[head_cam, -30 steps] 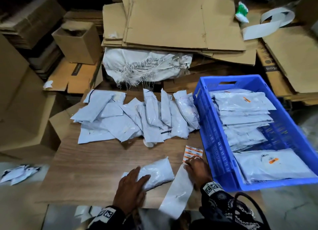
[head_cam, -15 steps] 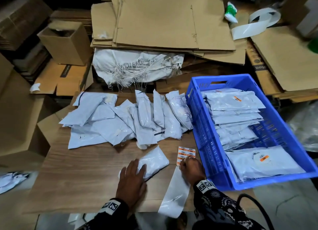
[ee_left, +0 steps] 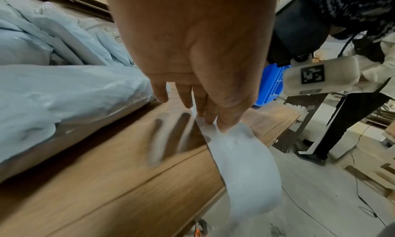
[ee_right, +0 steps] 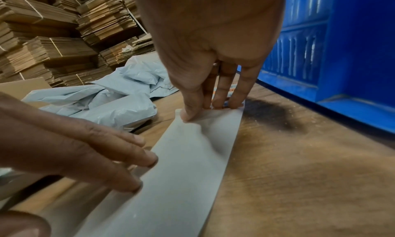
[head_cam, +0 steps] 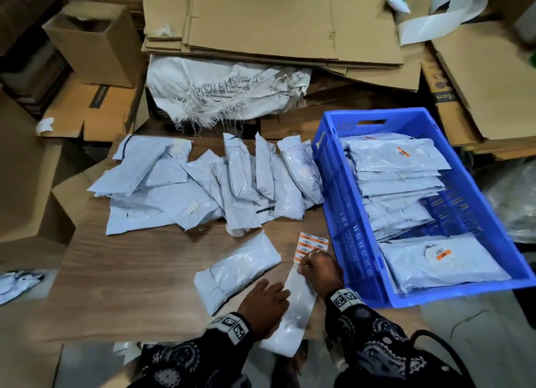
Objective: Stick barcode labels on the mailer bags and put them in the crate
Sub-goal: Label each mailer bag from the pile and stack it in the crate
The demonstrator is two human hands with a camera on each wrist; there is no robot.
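While the flat left hand (head_cam: 265, 308) pins the label strip (head_cam: 295, 306), the right hand (head_cam: 320, 268) pinches its far end, labels (head_cam: 311, 244) just beyond the fingertips.

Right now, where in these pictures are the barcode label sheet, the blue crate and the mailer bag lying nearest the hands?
barcode label sheet (head_cam: 311, 244): head view, on its printed orange labels.
blue crate (head_cam: 339, 210): head view, on its left wall.
mailer bag (head_cam: 240, 267): head view, on its middle.
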